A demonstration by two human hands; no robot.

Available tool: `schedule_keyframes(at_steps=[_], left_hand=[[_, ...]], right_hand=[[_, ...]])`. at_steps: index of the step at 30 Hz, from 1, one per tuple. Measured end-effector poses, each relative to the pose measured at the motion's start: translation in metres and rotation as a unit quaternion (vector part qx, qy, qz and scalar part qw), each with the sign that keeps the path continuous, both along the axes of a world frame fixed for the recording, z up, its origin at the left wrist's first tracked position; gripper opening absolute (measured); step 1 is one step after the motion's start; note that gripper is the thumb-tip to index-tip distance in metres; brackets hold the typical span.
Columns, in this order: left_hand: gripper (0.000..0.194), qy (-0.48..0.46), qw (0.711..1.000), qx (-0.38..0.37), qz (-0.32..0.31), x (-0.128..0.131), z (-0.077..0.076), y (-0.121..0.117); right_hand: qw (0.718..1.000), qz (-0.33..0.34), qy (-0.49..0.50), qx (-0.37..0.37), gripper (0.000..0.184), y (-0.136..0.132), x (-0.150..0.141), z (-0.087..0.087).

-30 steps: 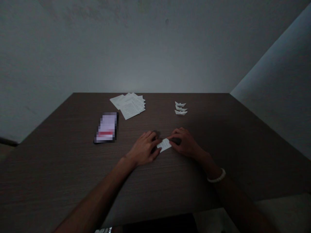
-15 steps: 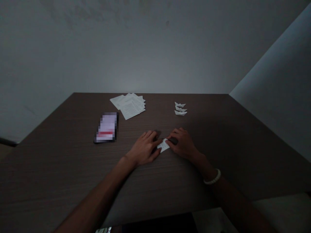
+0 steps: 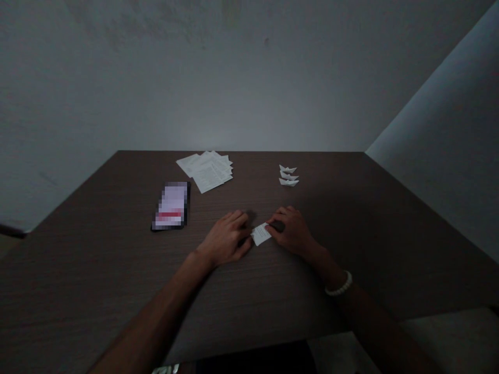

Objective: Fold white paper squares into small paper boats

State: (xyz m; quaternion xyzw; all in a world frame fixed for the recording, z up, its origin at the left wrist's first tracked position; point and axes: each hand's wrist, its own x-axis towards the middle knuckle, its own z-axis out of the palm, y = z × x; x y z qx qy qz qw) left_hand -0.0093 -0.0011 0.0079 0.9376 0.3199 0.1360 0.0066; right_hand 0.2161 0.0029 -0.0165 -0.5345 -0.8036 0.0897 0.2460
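Observation:
A small folded piece of printed paper (image 3: 261, 234) lies low over the table between my hands. At its left corner, my left hand (image 3: 229, 239) has thumb and index finger closed on the edge, the other fingers curled on the tabletop. My right hand (image 3: 291, 232) pinches the paper's right corner between thumb and fingers, and a pale beaded bracelet (image 3: 339, 285) circles that wrist. Beyond the right hand, several small white paper boats (image 3: 289, 182) stand in a short column.
Printed paper sheets (image 3: 208, 174) lie fanned out at the back left of the brown table (image 3: 249, 306). A phone (image 3: 171, 205) with a blurred, lit screen rests left of my left hand. A grey wall (image 3: 241, 93) borders the table's far edge.
My left hand has drawn back slightly to the left, its thumb and index finger coming together at the paper's edge. More of the paper shows. My right hand stays nearly still.

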Motion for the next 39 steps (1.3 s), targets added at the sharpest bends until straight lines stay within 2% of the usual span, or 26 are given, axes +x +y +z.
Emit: schedule_keyframes(at_steps=[6, 11, 18, 25, 30, 39], left_hand=[[0.028, -0.012, 1.000, 0.014, -0.017, -0.001, -0.001, 0.000], [0.026, -0.038, 0.999, 0.014, -0.010, -0.001, -0.007, 0.000], [0.024, -0.039, 0.999, -0.011, -0.007, 0.001, -0.009, 0.000], [0.023, -0.041, 0.999, -0.020, -0.010, 0.002, -0.008, 0.001], [0.022, -0.045, 0.999, -0.009, -0.008, 0.001, -0.010, 0.001], [0.019, -0.034, 0.999, 0.006, -0.006, 0.002, -0.009, 0.000]], right_hand=[[1.000, -0.006, 0.006, 0.000, 0.007, 0.002, 0.003, 0.000], [1.000, -0.005, 0.009, 0.000, 0.006, 0.003, 0.005, -0.001], [1.000, -0.006, 0.013, -0.002, 0.006, 0.004, 0.004, 0.002], [1.000, 0.003, -0.009, -0.006, 0.011, 0.006, -0.009, 0.006], [1.000, -0.019, 0.003, -0.018, 0.015, 0.008, -0.023, 0.006], [0.999, -0.039, 0.017, -0.029, 0.016, 0.007, -0.026, 0.007]])
